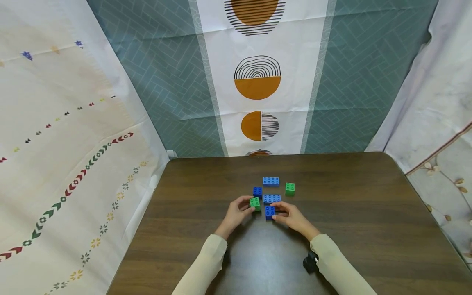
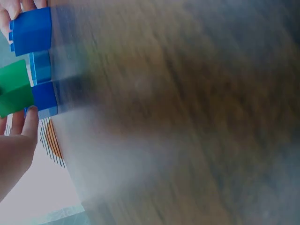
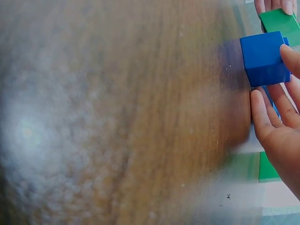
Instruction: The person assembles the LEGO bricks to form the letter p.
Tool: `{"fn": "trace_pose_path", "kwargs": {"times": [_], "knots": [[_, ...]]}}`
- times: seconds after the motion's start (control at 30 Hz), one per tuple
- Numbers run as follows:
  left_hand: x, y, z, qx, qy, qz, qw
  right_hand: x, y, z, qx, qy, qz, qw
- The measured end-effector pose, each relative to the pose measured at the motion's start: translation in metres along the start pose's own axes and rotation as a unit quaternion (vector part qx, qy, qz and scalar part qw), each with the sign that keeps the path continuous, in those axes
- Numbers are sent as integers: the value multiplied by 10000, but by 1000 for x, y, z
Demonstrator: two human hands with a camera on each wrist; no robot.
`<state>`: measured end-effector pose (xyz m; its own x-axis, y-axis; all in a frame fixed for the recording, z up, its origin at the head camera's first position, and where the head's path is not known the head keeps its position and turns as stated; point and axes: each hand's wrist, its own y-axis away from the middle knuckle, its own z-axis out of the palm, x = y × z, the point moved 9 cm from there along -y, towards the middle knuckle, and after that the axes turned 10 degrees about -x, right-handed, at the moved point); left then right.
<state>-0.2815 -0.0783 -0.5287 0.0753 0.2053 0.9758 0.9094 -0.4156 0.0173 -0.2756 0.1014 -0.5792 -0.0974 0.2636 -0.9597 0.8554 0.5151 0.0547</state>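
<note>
My left hand (image 1: 236,213) pinches a small green toy building brick (image 1: 255,203) between thumb and fingers. In the left wrist view that green brick (image 2: 16,89) appears raised off the table, tilted, beside a dark blue brick. My right hand (image 1: 293,219) grips a small dark blue brick (image 1: 270,212) by its sides; in the right wrist view this blue brick (image 3: 262,61) appears to stand on the tabletop. Just beyond the hands lie a long lighter blue brick (image 1: 272,198) and another small dark blue brick (image 1: 257,191).
Farther back on the brown wooden table (image 1: 206,180) are a second long blue brick (image 1: 271,181) and, to its right, another green brick (image 1: 290,189). A patterned curtain (image 1: 258,82) hangs behind the table's far edge. White cloths hang at both sides.
</note>
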Motion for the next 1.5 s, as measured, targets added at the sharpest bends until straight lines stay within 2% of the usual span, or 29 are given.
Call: {"fn": "trace_pose_path", "kwargs": {"times": [0.2,0.4,0.7,0.9,1.1,1.2,1.33,1.5], "knots": [[9,2,5,-106,209,210,9995,-2,-2,0,-23,-46,-101,9999],[16,0,11,-227,423,569,9972,-2,-2,-1,-59,-86,-203,9997],[21,-2,28,-605,579,757,9936,-5,0,0,-149,-202,-177,9995],[18,-1,31,-638,421,662,9949,-33,7,2,-168,-146,-142,9997],[17,-2,34,-736,375,657,9944,-2,-1,0,-63,-152,-128,9998],[18,-2,34,-732,238,684,9947,2,-2,0,-21,-107,-71,9999],[21,-2,35,-699,-43,772,9946,0,0,0,30,-135,-5,9999],[24,-3,36,-742,-367,893,9926,-19,6,1,7,-223,-41,9997]]}}
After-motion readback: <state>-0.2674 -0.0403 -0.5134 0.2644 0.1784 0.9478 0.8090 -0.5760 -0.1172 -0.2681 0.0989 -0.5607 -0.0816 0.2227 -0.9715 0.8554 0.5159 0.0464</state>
